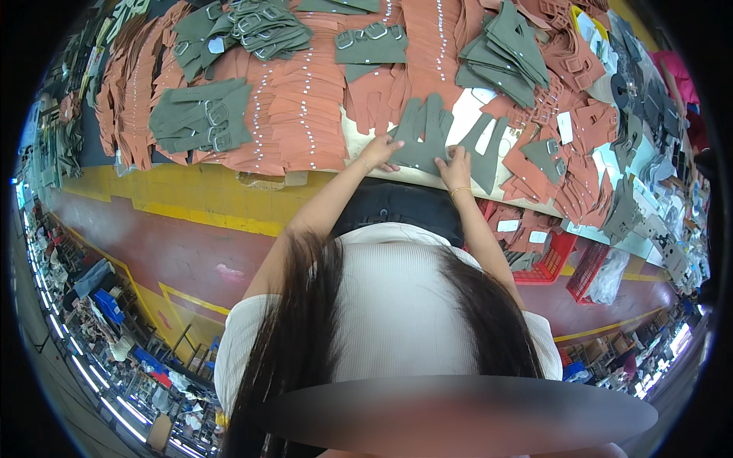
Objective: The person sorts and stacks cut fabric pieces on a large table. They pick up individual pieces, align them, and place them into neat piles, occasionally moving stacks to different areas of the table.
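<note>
The table (467,108) runs along the far side, its pale top bare in only a few patches. Overlapping rust-coloured pieces (313,114) spread across its left and middle, with stacks of dark green buckled straps (202,118) on them and a pile of green pieces (504,57) farther right. A red crate (559,258) sits below the table's near edge on the right. The floor (229,221) is maroon with yellow bands, and cluttered workspace fills the room at far left and right.

Both forearms reach forward, elbows bent. The green forked piece (422,143) lies at the table's near edge, between the hands. The left hand (380,153) touches its left edge, fingers pointing right; the right hand (456,163) is at its near right corner, fingers curled. Whether either hand pinches it, I cannot tell
</note>
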{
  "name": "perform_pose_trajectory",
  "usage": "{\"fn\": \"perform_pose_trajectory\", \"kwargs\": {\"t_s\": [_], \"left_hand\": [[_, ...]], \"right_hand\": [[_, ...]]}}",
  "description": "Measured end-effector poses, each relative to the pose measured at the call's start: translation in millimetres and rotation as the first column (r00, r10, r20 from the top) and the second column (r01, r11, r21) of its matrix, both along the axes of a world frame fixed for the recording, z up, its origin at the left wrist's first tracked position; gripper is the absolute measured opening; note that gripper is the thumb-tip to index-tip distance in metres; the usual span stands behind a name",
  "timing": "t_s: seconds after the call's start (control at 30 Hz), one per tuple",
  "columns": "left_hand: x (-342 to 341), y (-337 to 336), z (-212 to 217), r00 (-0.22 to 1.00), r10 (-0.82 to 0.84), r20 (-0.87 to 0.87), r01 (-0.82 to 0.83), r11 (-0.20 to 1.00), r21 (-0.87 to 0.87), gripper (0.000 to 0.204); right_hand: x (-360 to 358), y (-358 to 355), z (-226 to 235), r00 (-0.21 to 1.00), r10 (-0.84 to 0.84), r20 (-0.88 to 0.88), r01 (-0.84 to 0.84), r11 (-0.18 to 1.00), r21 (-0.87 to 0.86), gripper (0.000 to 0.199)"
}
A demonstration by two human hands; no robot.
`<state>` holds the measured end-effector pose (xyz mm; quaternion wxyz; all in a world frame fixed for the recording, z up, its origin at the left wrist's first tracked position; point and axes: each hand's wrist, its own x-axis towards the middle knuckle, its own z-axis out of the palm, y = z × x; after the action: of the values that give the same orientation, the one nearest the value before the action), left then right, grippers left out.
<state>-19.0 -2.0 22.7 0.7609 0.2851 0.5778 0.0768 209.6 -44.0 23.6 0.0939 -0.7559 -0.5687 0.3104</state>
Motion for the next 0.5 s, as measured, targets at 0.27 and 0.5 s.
{"fn": "perform_pose_trajectory", "kwargs": {"t_s": [0.27, 0.5], "left_hand": [[-7, -4, -16, 0.996, 0.019, 0.092, -0.019, 1.000, -0.004, 0.047], [-17, -16, -25, 0.997, -0.029, 0.066, 0.027, 0.999, 0.031, 0.033]], "right_hand": [[-105, 126, 28, 0.810, 0.002, -0.587, 0.014, 1.000, 0.021, 0.041], [-169, 205, 38, 0.391, -0.582, -0.713, 0.285, 0.813, -0.508, 0.034]]}}
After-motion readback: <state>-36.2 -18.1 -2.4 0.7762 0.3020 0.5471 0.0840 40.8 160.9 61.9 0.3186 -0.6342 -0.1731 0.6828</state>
